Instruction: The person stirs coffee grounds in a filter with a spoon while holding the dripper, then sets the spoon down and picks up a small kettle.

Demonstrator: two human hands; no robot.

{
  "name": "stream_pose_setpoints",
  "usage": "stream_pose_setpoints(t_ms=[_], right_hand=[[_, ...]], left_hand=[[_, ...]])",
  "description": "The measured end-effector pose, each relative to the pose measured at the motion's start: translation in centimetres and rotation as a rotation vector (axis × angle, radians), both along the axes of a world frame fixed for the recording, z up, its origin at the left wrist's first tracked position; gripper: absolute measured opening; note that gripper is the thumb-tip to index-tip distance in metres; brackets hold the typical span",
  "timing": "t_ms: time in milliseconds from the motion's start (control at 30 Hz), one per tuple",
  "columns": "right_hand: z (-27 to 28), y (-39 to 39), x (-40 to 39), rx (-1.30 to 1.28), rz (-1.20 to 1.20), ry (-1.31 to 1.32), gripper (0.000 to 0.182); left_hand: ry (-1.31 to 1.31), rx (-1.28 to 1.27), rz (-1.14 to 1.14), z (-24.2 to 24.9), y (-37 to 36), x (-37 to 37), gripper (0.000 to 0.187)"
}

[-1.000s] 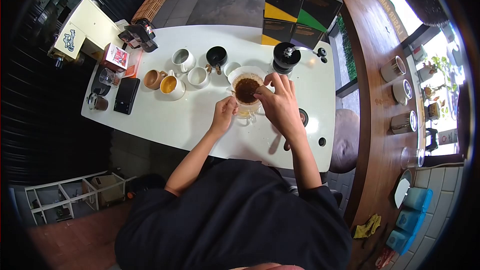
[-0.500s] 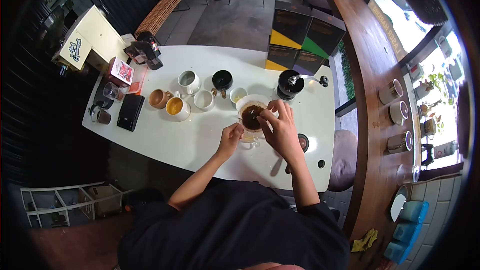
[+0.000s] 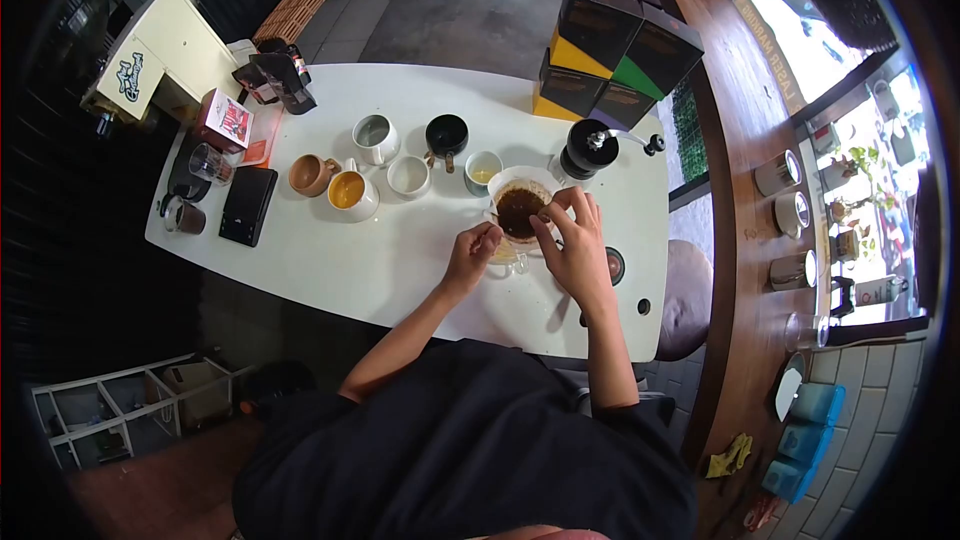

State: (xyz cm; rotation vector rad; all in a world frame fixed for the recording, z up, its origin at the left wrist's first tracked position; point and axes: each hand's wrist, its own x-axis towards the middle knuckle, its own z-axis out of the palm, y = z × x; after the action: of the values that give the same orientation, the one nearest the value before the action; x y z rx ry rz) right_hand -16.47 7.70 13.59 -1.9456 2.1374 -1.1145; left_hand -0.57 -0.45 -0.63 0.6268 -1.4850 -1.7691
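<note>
Daylight is glaring through the window (image 3: 885, 240) right of the right hand (image 3: 577, 250), faint shadows are falling near it, and dark edges are curving.

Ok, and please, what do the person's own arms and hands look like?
Black short sleeves end near the elbows, leaving the forearms bare. The left hand and right hand wear no gloves, and no watch or bracelet shows.

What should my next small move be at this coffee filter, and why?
Probably draw your right hand back from the coffee filter: its fingertips are at the right side, close to the dark coffee, while your left hand is at the left.
</note>
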Motion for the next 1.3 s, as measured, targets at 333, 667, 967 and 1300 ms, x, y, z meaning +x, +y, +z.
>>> stream_pose_setpoints(t_ms=[333, 667, 967, 1300], right_hand=[[0.8, -0.7, -1.6, 0.009, 0.111, 0.017, 0.013], [0.2, 0.2, -2.8, 0.003, 0.122, 0.080, 0.012], [0.2, -0.1, -2.9, -0.044, 0.118, -0.060, 0.011], [-0.2, -1.0, -1.9, -0.110, 0.109, 0.060, 0.011]], left_hand=[[0.006, 0.021, 0.041, 0.1, 0.3, -0.3, 0.039], [-0.019, 0.014, 0.129, -0.4, 1.0, -1.0, 0.043], [-0.081, -0.007, 0.150, 0.9, 1.4, -0.9, 0.047], [-0.071, -0.024, 0.144, 1.6, 1.4, -1.0, 0.049]])
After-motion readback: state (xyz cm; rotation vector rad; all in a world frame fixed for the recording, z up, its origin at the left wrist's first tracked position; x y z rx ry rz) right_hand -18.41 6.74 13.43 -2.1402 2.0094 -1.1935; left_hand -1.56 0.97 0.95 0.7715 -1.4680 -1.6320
